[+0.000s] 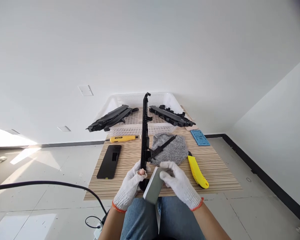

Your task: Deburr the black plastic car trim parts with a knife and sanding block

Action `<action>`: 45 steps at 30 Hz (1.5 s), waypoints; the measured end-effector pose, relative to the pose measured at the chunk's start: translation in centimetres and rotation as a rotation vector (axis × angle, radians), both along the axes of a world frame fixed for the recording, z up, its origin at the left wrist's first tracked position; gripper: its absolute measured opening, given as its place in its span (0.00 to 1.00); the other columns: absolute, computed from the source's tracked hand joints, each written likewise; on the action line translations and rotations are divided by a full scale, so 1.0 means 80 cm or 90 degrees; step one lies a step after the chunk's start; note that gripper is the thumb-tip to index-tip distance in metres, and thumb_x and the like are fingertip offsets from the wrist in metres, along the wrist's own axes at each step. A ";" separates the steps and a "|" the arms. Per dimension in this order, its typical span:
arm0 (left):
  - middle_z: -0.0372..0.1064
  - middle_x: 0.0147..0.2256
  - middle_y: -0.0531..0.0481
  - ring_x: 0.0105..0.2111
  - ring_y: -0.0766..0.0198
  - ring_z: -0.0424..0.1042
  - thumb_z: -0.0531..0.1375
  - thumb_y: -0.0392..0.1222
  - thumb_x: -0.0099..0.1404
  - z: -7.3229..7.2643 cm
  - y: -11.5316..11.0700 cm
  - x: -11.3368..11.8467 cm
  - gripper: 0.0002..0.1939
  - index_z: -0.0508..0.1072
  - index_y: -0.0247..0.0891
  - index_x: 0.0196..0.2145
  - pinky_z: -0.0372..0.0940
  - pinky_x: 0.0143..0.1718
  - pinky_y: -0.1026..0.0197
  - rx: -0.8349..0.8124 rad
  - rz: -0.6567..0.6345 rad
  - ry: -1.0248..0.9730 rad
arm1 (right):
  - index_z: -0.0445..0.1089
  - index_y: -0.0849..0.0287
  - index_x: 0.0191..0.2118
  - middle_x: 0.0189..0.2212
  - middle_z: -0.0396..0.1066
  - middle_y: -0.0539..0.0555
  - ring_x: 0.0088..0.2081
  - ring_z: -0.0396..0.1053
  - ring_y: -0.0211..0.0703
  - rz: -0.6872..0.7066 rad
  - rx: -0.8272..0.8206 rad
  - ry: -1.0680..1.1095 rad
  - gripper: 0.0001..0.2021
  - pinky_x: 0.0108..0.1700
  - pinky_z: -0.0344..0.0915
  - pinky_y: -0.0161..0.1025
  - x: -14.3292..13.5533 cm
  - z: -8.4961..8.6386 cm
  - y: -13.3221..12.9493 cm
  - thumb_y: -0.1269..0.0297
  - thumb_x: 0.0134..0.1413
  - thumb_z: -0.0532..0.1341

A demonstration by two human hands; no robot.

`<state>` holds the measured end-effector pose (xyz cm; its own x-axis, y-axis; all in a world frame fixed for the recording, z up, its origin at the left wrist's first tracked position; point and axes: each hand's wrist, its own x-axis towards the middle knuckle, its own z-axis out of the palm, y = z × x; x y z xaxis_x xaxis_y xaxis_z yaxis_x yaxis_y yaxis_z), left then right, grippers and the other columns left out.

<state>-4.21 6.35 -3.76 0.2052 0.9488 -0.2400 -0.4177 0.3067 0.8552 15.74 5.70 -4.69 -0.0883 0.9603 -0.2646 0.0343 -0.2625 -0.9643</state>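
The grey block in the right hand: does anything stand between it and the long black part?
Only the left hand, gripping the long black part near its lower end; higher up, nothing visible does.

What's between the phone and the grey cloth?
In the head view, the long black part held by the left hand shows between them.

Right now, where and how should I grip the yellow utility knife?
Probably mid-handle on the yellow utility knife, from above and the right, closing across its narrow width: it lies slanted, dark end pointing away beside the gray cloth, and the person's right hand is to its left.
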 end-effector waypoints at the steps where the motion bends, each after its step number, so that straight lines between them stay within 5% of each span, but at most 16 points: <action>1: 0.55 0.28 0.58 0.25 0.71 0.51 0.72 0.44 0.52 0.001 0.000 0.000 0.21 0.75 0.39 0.43 0.51 0.25 0.69 -0.004 -0.001 0.000 | 0.72 0.55 0.48 0.36 0.73 0.53 0.32 0.69 0.43 -0.048 -0.011 0.013 0.21 0.33 0.69 0.42 0.000 -0.001 0.001 0.50 0.51 0.69; 3: 0.55 0.27 0.58 0.25 0.71 0.50 0.72 0.44 0.51 0.003 -0.001 0.001 0.20 0.75 0.39 0.42 0.51 0.25 0.69 -0.009 -0.001 -0.003 | 0.71 0.55 0.47 0.35 0.73 0.53 0.31 0.68 0.42 -0.080 -0.011 0.019 0.21 0.32 0.68 0.41 0.000 -0.001 0.002 0.49 0.51 0.68; 7: 0.58 0.28 0.57 0.25 0.72 0.51 0.73 0.44 0.51 0.003 -0.001 0.000 0.18 0.74 0.38 0.37 0.51 0.25 0.69 -0.011 0.005 -0.008 | 0.74 0.55 0.42 0.38 0.75 0.54 0.39 0.71 0.46 0.071 0.022 -0.010 0.16 0.40 0.69 0.42 0.000 0.000 0.001 0.53 0.50 0.70; 12: 0.58 0.29 0.57 0.25 0.72 0.50 0.73 0.46 0.52 0.002 -0.001 0.000 0.20 0.74 0.39 0.40 0.49 0.24 0.69 -0.014 -0.001 0.000 | 0.69 0.55 0.39 0.27 0.66 0.47 0.27 0.62 0.38 -0.073 -0.003 0.058 0.18 0.30 0.64 0.38 0.001 0.000 0.003 0.48 0.50 0.69; 16: 0.59 0.29 0.57 0.24 0.72 0.50 0.74 0.45 0.49 0.000 -0.001 -0.001 0.20 0.73 0.38 0.38 0.48 0.23 0.69 -0.017 0.002 -0.004 | 0.69 0.56 0.35 0.31 0.69 0.49 0.29 0.63 0.38 0.069 0.008 0.034 0.16 0.31 0.63 0.37 -0.001 0.000 0.001 0.52 0.48 0.71; 21: 0.62 0.30 0.56 0.24 0.72 0.51 0.73 0.47 0.51 0.000 -0.002 -0.001 0.24 0.75 0.38 0.44 0.50 0.24 0.68 -0.021 0.006 0.011 | 0.67 0.55 0.37 0.26 0.64 0.46 0.26 0.61 0.37 -0.088 0.013 0.071 0.20 0.29 0.61 0.38 -0.002 -0.003 0.002 0.46 0.50 0.69; 26: 0.62 0.30 0.56 0.23 0.73 0.49 0.73 0.49 0.52 0.000 -0.003 -0.001 0.25 0.75 0.38 0.45 0.47 0.22 0.67 -0.026 0.011 0.027 | 0.68 0.56 0.35 0.30 0.68 0.48 0.28 0.62 0.37 0.041 0.002 0.055 0.17 0.31 0.62 0.38 -0.003 -0.004 0.001 0.51 0.50 0.71; 30: 0.60 0.29 0.58 0.23 0.73 0.49 0.73 0.47 0.52 0.003 -0.002 0.000 0.25 0.74 0.38 0.46 0.47 0.22 0.68 -0.020 0.009 0.010 | 0.67 0.56 0.37 0.25 0.64 0.45 0.25 0.60 0.36 -0.131 0.001 0.082 0.20 0.29 0.61 0.37 -0.004 -0.005 0.005 0.48 0.47 0.71; 34: 0.55 0.27 0.59 0.23 0.73 0.48 0.73 0.44 0.50 0.004 -0.001 0.001 0.24 0.74 0.38 0.43 0.47 0.22 0.69 -0.012 0.009 -0.024 | 0.69 0.57 0.35 0.27 0.68 0.48 0.26 0.62 0.37 0.005 -0.003 0.053 0.18 0.29 0.61 0.38 -0.007 -0.003 0.008 0.50 0.48 0.71; 39: 0.55 0.27 0.59 0.24 0.73 0.49 0.72 0.42 0.51 -0.001 0.000 0.001 0.22 0.75 0.38 0.43 0.47 0.23 0.69 -0.004 0.013 -0.033 | 0.69 0.55 0.37 0.25 0.66 0.46 0.26 0.62 0.38 -0.146 0.010 0.068 0.21 0.29 0.63 0.38 -0.008 -0.005 0.009 0.47 0.45 0.71; 43: 0.55 0.27 0.59 0.24 0.73 0.50 0.73 0.41 0.50 -0.009 0.002 -0.002 0.23 0.76 0.38 0.44 0.46 0.22 0.70 -0.001 0.018 -0.050 | 0.71 0.56 0.36 0.29 0.71 0.50 0.28 0.64 0.39 -0.021 0.022 0.019 0.17 0.30 0.63 0.39 -0.011 -0.005 0.008 0.50 0.47 0.71; 45: 0.55 0.27 0.59 0.25 0.73 0.51 0.74 0.41 0.50 -0.012 0.002 -0.003 0.23 0.76 0.38 0.45 0.49 0.24 0.71 0.004 0.021 -0.065 | 0.71 0.56 0.36 0.28 0.70 0.50 0.28 0.64 0.39 -0.059 0.018 0.017 0.18 0.29 0.63 0.38 -0.014 -0.005 0.008 0.50 0.46 0.71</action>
